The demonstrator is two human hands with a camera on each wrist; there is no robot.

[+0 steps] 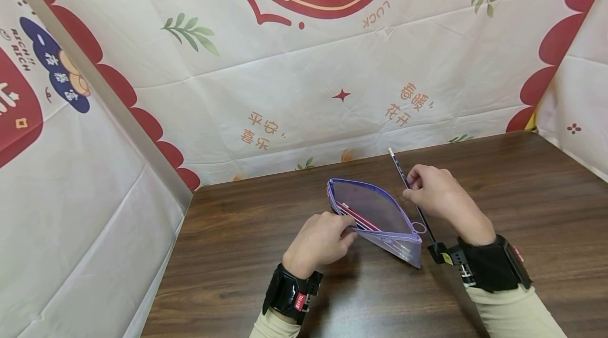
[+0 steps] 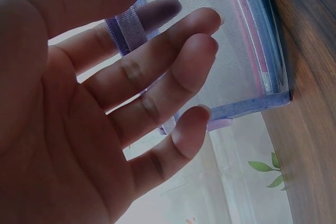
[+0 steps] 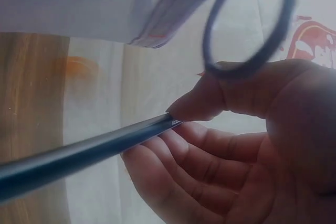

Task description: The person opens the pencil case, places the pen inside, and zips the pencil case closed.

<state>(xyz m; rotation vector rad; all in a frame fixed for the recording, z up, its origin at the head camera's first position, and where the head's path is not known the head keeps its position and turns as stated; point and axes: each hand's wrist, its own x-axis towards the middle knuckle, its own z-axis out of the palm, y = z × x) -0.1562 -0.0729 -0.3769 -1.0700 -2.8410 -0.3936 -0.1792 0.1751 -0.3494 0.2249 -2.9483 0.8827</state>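
Note:
A purple mesh pencil case (image 1: 368, 200) stands on the table with its zipped mouth gaping. Inside lie red and dark pencils (image 1: 362, 219), also visible through the mesh. My left hand (image 1: 319, 240) pinches the near rim of the case (image 2: 226, 61), index finger inside and thumb outside; the other fingers spread loosely. To the right of the case, my right hand (image 1: 439, 193) holds a dark pencil (image 1: 398, 167) between thumb and fingers. The pencil is tilted, its white end up and away. A purple ring (image 3: 210, 30) at the case's corner hangs near the right thumb.
The dark wooden table (image 1: 228, 264) carries the case. A white printed cloth (image 1: 304, 79) rises behind the table's far edge, with another cloth wall (image 1: 85, 211) on the left. Black camera straps (image 1: 494, 264) circle both wrists.

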